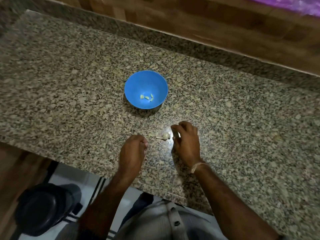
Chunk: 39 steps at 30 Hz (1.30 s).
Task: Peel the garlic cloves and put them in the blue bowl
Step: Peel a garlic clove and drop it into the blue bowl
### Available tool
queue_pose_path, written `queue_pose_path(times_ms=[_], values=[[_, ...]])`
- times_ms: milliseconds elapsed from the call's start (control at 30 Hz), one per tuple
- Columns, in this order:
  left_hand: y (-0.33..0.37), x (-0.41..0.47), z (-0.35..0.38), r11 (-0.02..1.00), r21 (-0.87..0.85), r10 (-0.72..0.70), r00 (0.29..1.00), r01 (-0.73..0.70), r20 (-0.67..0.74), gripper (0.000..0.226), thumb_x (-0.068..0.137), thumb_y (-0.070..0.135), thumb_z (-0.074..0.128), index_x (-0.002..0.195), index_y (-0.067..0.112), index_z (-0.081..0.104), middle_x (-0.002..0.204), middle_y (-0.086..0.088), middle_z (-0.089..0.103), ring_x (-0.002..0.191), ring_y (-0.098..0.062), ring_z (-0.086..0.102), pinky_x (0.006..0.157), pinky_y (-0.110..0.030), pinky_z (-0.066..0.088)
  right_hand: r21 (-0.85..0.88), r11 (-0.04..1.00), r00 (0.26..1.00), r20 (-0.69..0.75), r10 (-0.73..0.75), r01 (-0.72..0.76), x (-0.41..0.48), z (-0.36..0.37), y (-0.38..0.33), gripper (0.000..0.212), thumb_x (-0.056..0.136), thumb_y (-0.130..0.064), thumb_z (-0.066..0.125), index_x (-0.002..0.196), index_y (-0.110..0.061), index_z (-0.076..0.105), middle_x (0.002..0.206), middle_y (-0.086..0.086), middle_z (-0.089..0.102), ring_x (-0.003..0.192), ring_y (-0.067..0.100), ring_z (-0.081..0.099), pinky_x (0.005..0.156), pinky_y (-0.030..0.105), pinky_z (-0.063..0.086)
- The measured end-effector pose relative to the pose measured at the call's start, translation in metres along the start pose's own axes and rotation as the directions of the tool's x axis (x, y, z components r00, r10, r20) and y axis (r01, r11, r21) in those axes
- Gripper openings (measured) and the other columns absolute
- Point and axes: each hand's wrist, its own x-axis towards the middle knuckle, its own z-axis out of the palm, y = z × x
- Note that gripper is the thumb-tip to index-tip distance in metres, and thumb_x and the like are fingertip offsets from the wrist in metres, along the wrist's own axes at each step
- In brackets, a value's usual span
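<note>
A grey buttoned shirt (pixel 173 220) fills the bottom edge, cut off by the frame. Both bare forearms reach out from it over the near edge of the speckled granite tabletop (pixel 69 84). That edge runs slantwise beneath the wrists and steps back toward the person under the right forearm.

The left hand (pixel 134 149) is balled into a loose fist with its back to the camera. Its palm side is hidden, so I cannot tell whether it holds anything. The right hand (pixel 186 141), with a pale thread band (pixel 197 166) at the wrist, has its fingers bent down like a claw. A pale glint at their tips is too blurred to tell whether they pinch something.

Between the hands, just beside the right fingertips, lies an unpeeled garlic clove (pixel 165 135) with a thin tail of skin. Whether the fingers touch it cannot be made out.

Beyond both hands, well apart from them, stands the blue bowl (pixel 136 80) with a few peeled cloves (pixel 147 97) at its bottom. Granite stretches wide outside each hand and beyond the bowl, up to a raised stone lip and a wooden wall (pixel 207 23).

Below the left forearm, past the tabletop edge, a dark round object (pixel 38 208) sits on the floor, too dim to identify.
</note>
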Motion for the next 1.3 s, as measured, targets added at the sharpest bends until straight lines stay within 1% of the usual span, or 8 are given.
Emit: queue_pose_path(times_ms=[400, 567, 767, 900, 1000, 1100, 1167, 1300], values=[[0.043, 0.146, -0.042, 0.985, 0.017, 0.175, 0.972, -0.174, -0.157, 0.013, 0.097, 0.011, 0.068, 0.105, 0.010, 0.078, 0.106, -0.006, 0.077, 0.097, -0.026, 0.072, 0.083, -0.039, 0.057, -0.002, 1.000, 0.997, -0.072, 0.028, -0.028, 0.004, 0.001, -0.006, 0.031, 0.094, -0.011, 0.067, 0.122, -0.024, 0.067, 0.128, 0.000, 0.053, 0.112, 0.028, 0.048, 0.083, 0.043, 0.049], [0.041, 0.121, -0.049, 0.977, -0.089, 0.167, 0.954, -0.194, -0.247, 0.003, 0.094, 0.015, 0.070, 0.095, 0.015, 0.073, 0.092, 0.002, 0.071, 0.084, -0.018, 0.066, 0.072, -0.033, 0.051, 0.154, 0.987, 0.995, -0.079, 0.063, -0.050, 0.000, -0.005, -0.003, 0.030, 0.095, -0.010, 0.070, 0.124, -0.019, 0.069, 0.128, -0.004, 0.057, 0.117, 0.020, 0.048, 0.088, 0.029, 0.043], [0.027, 0.034, 0.017, 0.947, -0.115, 0.315, 0.938, -0.300, 0.144, 0.018, 0.096, 0.026, 0.070, 0.115, 0.026, 0.068, 0.107, 0.006, 0.062, 0.097, -0.018, 0.064, 0.075, -0.035, 0.054, 0.401, 0.913, 0.988, -0.090, 0.125, -0.080, -0.014, -0.009, 0.005, 0.029, 0.095, -0.002, 0.069, 0.121, -0.014, 0.072, 0.118, -0.001, 0.067, 0.109, 0.015, 0.067, 0.095, 0.033, 0.056], [0.027, 0.029, 0.046, 0.950, -0.012, 0.312, 0.939, -0.313, 0.143, 0.030, 0.095, 0.018, 0.073, 0.124, 0.024, 0.068, 0.113, 0.002, 0.060, 0.104, -0.021, 0.060, 0.076, -0.042, 0.056, 0.527, 0.841, 0.988, -0.009, 0.155, -0.127, -0.027, -0.013, 0.006, 0.026, 0.097, -0.004, 0.068, 0.122, -0.012, 0.072, 0.119, -0.001, 0.072, 0.112, 0.009, 0.070, 0.099, 0.038, 0.059], [0.030, 0.027, 0.049, 0.947, -0.315, 0.118, 0.977, -0.058, 0.176, 0.020, 0.097, 0.014, 0.072, 0.114, 0.025, 0.074, 0.104, 0.002, 0.071, 0.095, -0.016, 0.068, 0.077, -0.038, 0.058, 0.628, 0.744, 0.971, 0.094, 0.219, -0.229, -0.036, -0.020, 0.004, 0.027, 0.096, -0.006, 0.070, 0.121, -0.015, 0.073, 0.112, -0.001, 0.076, 0.107, 0.012, 0.072, 0.096, 0.044, 0.060], [0.046, 0.014, 0.039, 0.504, -0.703, -0.123, 0.847, 0.502, 0.517, 0.026, 0.093, 0.011, 0.074, 0.118, 0.018, 0.073, 0.103, -0.009, 0.079, 0.094, -0.021, 0.074, 0.075, -0.029, 0.060, 0.759, 0.600, 0.966, 0.160, 0.205, -0.253, -0.043, -0.035, -0.008, 0.030, 0.095, -0.003, 0.072, 0.120, -0.018, 0.074, 0.105, 0.002, 0.077, 0.099, 0.021, 0.075, 0.091, 0.043, 0.062], [0.052, 0.004, 0.037, 0.294, -0.756, -0.124, 0.808, 0.585, 0.576, 0.037, 0.085, 0.014, 0.073, 0.123, 0.012, 0.070, 0.108, -0.012, 0.079, 0.094, -0.018, 0.075, 0.078, -0.025, 0.061, 0.799, 0.562, 0.975, 0.138, 0.173, -0.213, -0.048, -0.043, -0.013, 0.028, 0.094, -0.004, 0.075, 0.119, -0.016, 0.075, 0.109, 0.001, 0.077, 0.101, 0.022, 0.074, 0.091, 0.041, 0.062], [0.061, -0.009, 0.035, 0.193, -0.793, -0.115, 0.816, 0.578, 0.567, 0.042, 0.085, 0.013, 0.068, 0.128, 0.010, 0.068, 0.114, -0.011, 0.078, 0.094, -0.012, 0.076, 0.079, -0.021, 0.060, 0.796, 0.577, 0.980, 0.094, 0.177, -0.181, -0.055, -0.050, -0.014, 0.027, 0.091, -0.004, 0.079, 0.113, -0.018, 0.077, 0.109, -0.003, 0.075, 0.098, 0.020, 0.072, 0.088, 0.048, 0.062]])
